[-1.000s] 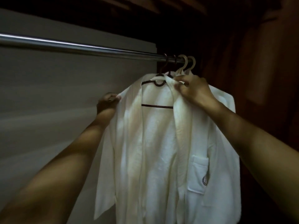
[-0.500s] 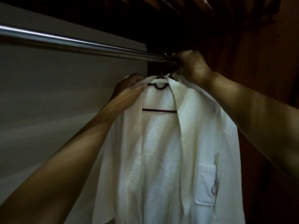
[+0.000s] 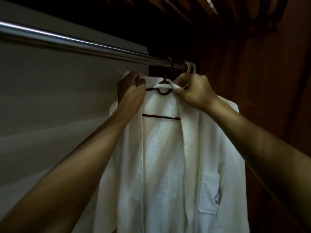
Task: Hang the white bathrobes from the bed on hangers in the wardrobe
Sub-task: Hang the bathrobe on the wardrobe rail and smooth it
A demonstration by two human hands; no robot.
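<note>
The robe (image 3: 165, 157) hangs on a dark hanger (image 3: 160, 117) hooked over the rail (image 3: 67, 42) near its right end. Below the rail your left hand (image 3: 130, 89) grips the collar (image 3: 182, 125) left of the hook (image 3: 170, 65), and your right hand (image 3: 195, 91) pinches the collar on the other side, under two pale hooks (image 3: 190, 67).

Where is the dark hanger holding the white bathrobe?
The dark hanger hangs at upper centre of the head view, hooked on the metal rail, inside the collar of the white bathrobe, between the left hand and right hand.
</note>
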